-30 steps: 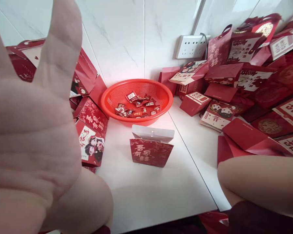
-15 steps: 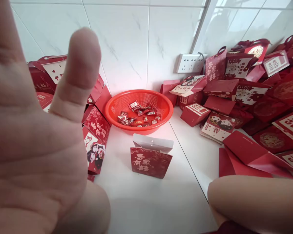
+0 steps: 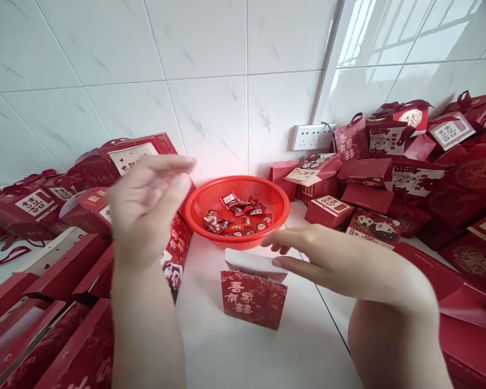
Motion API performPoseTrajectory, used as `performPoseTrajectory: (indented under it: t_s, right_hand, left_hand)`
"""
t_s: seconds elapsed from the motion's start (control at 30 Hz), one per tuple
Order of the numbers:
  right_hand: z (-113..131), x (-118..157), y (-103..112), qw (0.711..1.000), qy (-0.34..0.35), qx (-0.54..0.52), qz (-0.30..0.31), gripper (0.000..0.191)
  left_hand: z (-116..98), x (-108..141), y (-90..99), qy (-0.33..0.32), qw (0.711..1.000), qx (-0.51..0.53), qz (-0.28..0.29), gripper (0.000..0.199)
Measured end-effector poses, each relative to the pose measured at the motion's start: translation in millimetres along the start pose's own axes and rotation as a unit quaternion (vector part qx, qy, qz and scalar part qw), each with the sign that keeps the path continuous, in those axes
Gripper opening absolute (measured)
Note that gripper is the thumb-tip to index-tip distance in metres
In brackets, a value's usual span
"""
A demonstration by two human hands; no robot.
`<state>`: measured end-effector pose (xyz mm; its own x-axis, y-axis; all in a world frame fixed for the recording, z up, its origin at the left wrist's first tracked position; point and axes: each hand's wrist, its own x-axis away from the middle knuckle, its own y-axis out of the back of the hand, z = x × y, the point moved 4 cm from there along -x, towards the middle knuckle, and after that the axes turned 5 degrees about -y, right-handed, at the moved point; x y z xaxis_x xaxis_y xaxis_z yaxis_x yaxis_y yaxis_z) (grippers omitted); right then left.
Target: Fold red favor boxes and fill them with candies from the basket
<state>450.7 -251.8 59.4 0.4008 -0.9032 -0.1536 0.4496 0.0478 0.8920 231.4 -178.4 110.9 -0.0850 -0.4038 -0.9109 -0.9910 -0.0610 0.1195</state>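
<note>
My left hand (image 3: 148,208) is raised in the air left of the basket, fingers and thumb apart, with nothing visible between them; motion blurs it a little. My right hand (image 3: 297,248), fingers stretched out and empty, reaches in from the right to the top edge of a small red gift box (image 3: 253,302). Whether its fingertips touch the box, I cannot tell. The box stands upright with its top open, pale inside and printed with white characters. Just behind it sits a red plastic basket (image 3: 238,183) holding several wrapped candies (image 3: 243,213).
Red gift boxes (image 3: 375,224) are piled on the right against the tiled wall (image 3: 210,119). A row of upright red boxes (image 3: 65,324) and more ribboned boxes (image 3: 32,202) lie to the left. A white power strip (image 3: 311,136) is at the wall.
The large hand close to the camera on the left has gone from there. Both hands now show farther out, around the box and basket. The view has tilted up; the box still stands in place.
</note>
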Motion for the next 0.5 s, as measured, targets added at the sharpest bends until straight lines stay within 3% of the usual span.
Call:
performPoseTrajectory:
  t_s: [0.1,0.17,0.23,0.37,0.5]
  right_hand:
    - [-17.8,-18.9,-15.1,0.998,-0.049,0.002,0.040,0.023]
    - [-28.5,-38.4,-25.6,0.997,-0.059,-0.009,0.046,0.024]
    - [-38.2,-58.8,-37.1,0.995,-0.068,-0.007,0.066,0.021]
    - [-53.2,-83.5,-48.9,0.991,-0.108,-0.011,0.083,0.030]
    - [-60.1,-84.4,-48.4,0.990,-0.105,-0.035,0.093,0.035]
  left_hand:
    - [64.2,10.9,-12.5,0.158,0.979,-0.074,0.109,0.018]
    - [104.0,24.8,-19.4,0.256,0.929,-0.165,0.208,0.024]
    - [131.5,37.5,-25.0,0.310,0.884,-0.196,0.290,0.028]
    - [155.5,42.1,-28.2,0.318,0.869,-0.224,0.306,0.031]
    - [171.1,31.5,-41.8,0.300,0.872,-0.221,0.319,0.023]
